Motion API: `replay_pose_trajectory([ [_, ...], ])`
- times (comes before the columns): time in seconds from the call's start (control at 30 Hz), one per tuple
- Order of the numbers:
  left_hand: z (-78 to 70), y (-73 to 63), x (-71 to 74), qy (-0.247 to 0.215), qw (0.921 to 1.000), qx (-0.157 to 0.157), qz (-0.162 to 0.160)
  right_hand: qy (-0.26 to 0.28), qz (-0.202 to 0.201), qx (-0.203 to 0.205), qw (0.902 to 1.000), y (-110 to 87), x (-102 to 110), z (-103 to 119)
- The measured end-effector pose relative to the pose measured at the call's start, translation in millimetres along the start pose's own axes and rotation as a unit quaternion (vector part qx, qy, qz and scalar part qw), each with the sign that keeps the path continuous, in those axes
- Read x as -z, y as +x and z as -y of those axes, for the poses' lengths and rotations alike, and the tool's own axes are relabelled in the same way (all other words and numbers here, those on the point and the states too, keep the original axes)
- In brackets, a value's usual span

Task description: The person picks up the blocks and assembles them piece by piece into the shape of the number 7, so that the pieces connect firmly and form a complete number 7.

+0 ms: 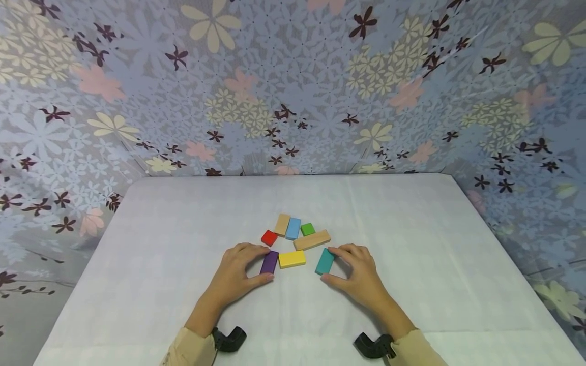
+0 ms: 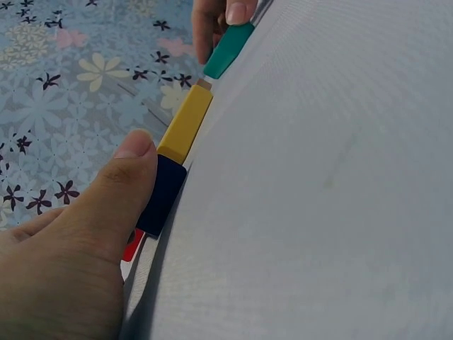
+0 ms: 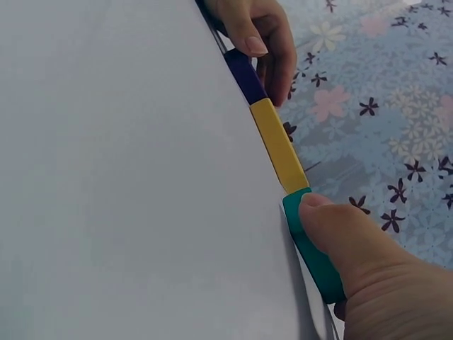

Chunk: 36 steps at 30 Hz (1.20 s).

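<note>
My left hand (image 1: 239,271) pinches a purple block (image 1: 269,263) lengthwise between thumb and fingers. The block's upper end meets the left end of a yellow block (image 1: 292,259), which lies flat on the cloth. To the right, my right hand (image 1: 358,270) pinches a teal block (image 1: 325,262) by its two ends, with a gap between it and the yellow one. In the left wrist view, the thumb lies against the purple block (image 2: 163,195). The right wrist view shows the thumb pressed on the teal block (image 3: 311,244).
Behind the hands lie a red block (image 1: 269,238), a short wooden block (image 1: 282,224), a blue block (image 1: 293,229), a green block (image 1: 308,229) and a long wooden block (image 1: 312,240). A white cloth (image 1: 389,218) covers the table. Flowered fabric (image 1: 293,76) stands behind.
</note>
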State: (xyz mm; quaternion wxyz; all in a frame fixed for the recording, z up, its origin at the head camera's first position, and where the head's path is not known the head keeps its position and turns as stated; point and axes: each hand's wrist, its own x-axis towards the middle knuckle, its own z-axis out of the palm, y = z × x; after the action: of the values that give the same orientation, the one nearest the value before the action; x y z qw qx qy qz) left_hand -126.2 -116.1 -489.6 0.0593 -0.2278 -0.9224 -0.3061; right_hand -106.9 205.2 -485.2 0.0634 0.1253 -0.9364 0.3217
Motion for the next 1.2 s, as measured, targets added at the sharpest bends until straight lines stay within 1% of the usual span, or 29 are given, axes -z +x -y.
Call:
replay_pose_trajectory([
  [0.27, -1.4, 0.5, 2.1, -0.002, 1.0000, 0.003, 0.001, 0.006, -0.002, 0.000, 1.0000, -3.7, 3.2, -3.1],
  [0.53, -2.0, 1.5, 4.4, -0.001, 1.0000, 0.000, 0.002, 0.003, 0.000, -0.002, 1.0000, -2.4, 3.1, -3.2],
  [0.77, -0.3, -0.5, 2.3, -0.001, 1.0000, 0.005, 0.007, 0.005, 0.001, 0.001, 1.0000, -3.5, 1.3, -3.6],
  [1.03, 0.6, 0.0, 1.4, 0.003, 1.0000, -0.003, 0.001, 0.003, 0.002, -0.001, 1.0000, -3.1, 1.2, -4.1],
  [1.2, 0.2, -0.2, 1.2, 0.007, 1.0000, 0.001, 0.002, 0.005, 0.001, 0.001, 1.0000, -2.9, 1.2, -4.5],
])
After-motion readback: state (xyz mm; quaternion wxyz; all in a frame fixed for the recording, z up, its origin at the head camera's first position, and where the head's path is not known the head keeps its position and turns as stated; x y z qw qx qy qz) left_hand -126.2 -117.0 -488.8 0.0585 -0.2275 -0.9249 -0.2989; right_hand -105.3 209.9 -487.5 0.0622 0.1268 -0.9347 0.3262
